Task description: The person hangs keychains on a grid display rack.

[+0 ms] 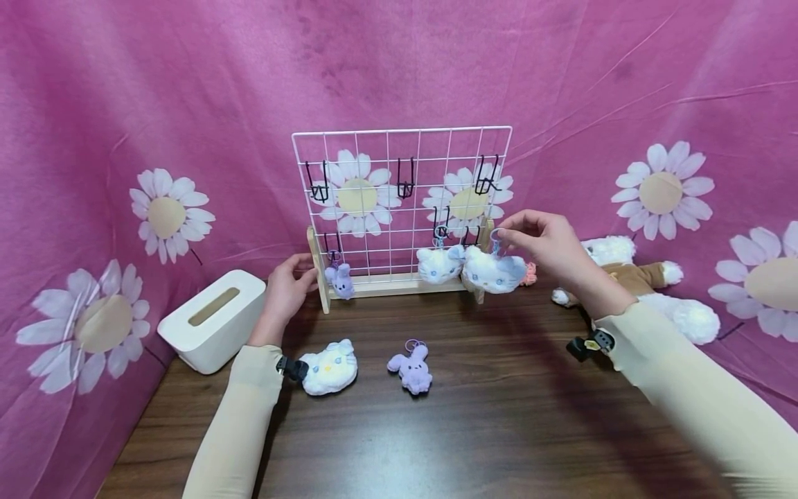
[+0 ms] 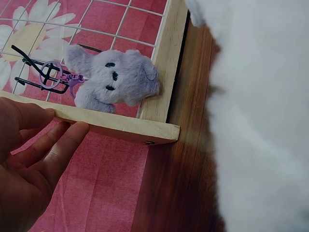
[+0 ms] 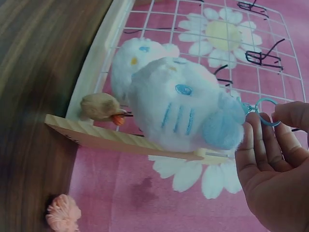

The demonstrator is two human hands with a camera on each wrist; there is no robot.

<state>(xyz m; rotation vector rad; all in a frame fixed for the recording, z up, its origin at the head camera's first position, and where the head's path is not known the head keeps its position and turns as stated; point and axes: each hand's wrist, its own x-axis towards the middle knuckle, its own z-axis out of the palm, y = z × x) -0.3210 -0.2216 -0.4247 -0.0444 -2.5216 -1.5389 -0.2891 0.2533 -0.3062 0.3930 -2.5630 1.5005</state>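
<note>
My right hand (image 1: 541, 242) pinches the blue ring of a white plush cat keychain (image 1: 495, 272) between thumb and fingers. The plush hangs in front of the right end of a white wire grid rack (image 1: 402, 132). In the right wrist view the blue ring (image 3: 268, 112) shows clear of any hook. My left hand (image 1: 288, 294) holds the rack's left wooden upright (image 2: 120, 126), thumb on one side, fingers on the other. Another white cat keychain (image 1: 438, 266) hangs beside the held one. A purple bunny keychain (image 1: 341, 281) hangs from a lower-left black hook.
Black hooks (image 1: 405, 180) line the grid's upper row. On the brown table (image 1: 499, 430) lie a purple bunny keychain (image 1: 414, 371) and a white cat plush (image 1: 330, 369). A white tissue box (image 1: 218, 319) stands left; a plush toy in brown (image 1: 636, 278) lies right.
</note>
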